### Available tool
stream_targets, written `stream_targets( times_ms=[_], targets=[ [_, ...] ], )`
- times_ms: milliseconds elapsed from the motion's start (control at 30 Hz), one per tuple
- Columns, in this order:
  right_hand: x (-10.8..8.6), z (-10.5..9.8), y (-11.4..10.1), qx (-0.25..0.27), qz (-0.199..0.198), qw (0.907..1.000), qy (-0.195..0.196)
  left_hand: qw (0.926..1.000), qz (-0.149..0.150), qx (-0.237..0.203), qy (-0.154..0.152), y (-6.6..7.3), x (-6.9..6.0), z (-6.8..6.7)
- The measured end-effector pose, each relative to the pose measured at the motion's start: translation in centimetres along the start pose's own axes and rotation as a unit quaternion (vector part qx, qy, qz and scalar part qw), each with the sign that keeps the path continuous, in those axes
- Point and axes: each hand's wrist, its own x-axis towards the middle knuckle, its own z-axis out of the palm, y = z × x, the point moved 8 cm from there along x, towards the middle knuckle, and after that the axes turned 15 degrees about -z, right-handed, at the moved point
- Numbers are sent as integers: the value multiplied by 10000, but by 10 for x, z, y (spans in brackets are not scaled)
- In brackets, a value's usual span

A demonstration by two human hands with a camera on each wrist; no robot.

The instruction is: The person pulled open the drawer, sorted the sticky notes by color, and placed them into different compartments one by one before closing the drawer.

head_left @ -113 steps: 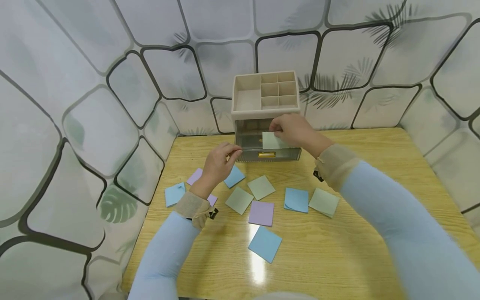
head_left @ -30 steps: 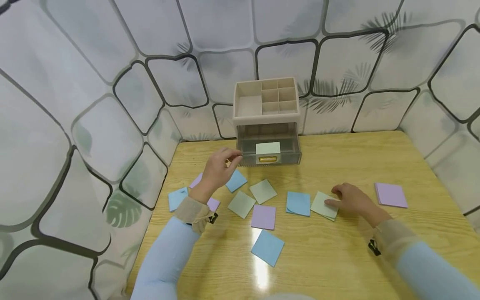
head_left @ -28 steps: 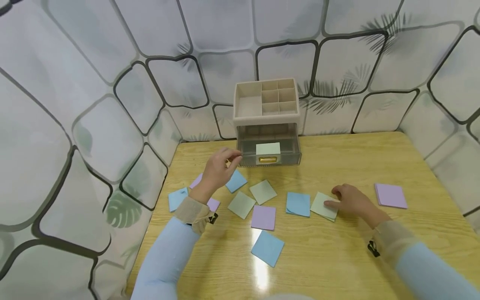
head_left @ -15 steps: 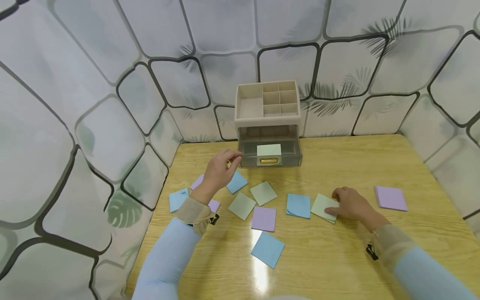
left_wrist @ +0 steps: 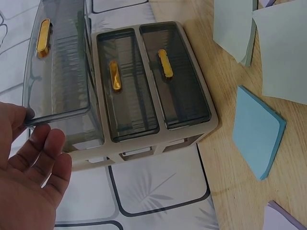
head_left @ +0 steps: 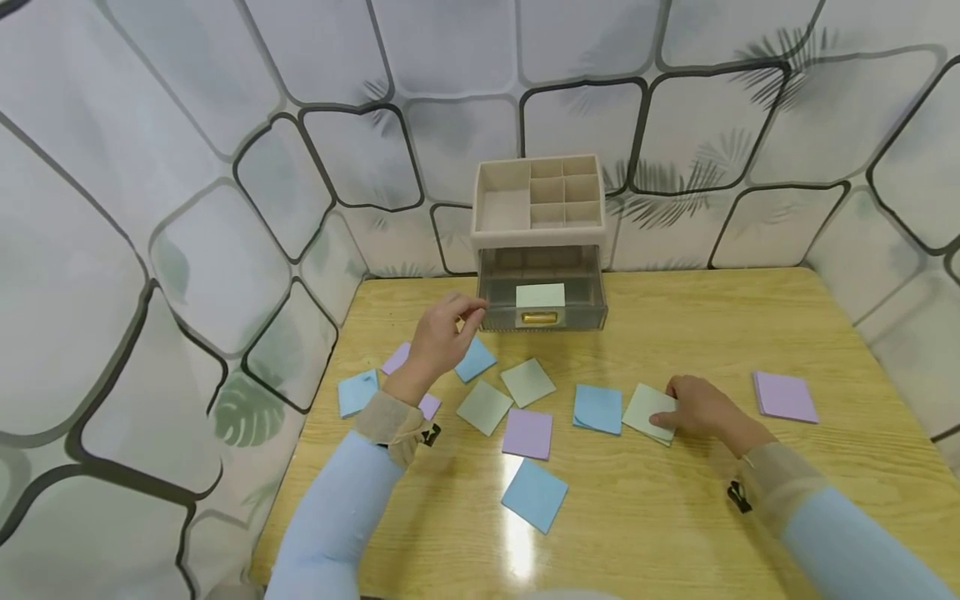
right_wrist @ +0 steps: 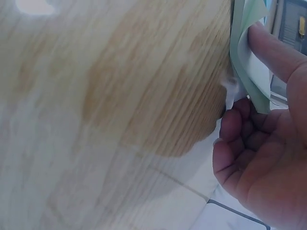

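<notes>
With thumb and finger, my left hand (head_left: 442,333) pinches the front left corner of the pulled-out smoky clear drawer (head_left: 588,317). The left wrist view shows that hand (left_wrist: 31,177) on the corner of the drawer (left_wrist: 62,76). A pale green sticky note pad (head_left: 541,296) lies in the drawer behind the gold handle. On the table, my right hand (head_left: 703,408) pinches another pale green sticky note pad (head_left: 643,405) by its right edge. Up close in the right wrist view, the right hand's thumb presses the bent sheets; the fingertips are partly hidden.
The beige organizer (head_left: 501,200) has open compartments on top. Blue sticky notes (head_left: 597,408) lie left of the right hand, and a purple pad (head_left: 785,397) to its right. Several blue, green and purple pads (head_left: 527,434) are scattered mid-table and left, some under the left forearm.
My right hand has let go of a green pad in the drawer, moved right and down to the table, and taken hold of another green pad. The left hand has stayed at the drawer.
</notes>
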Motion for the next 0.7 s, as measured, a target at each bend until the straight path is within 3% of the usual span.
stream_targets(
  times_ms=[200, 700],
  targets=[
    [0, 1, 1, 188, 7, 9998, -116, 10000, -30, -48, -52, 1, 1, -1],
    [3, 0, 0, 37, -195, 9996, -205, 9998, -83, 75, -134, 1, 1, 0]
  ],
)
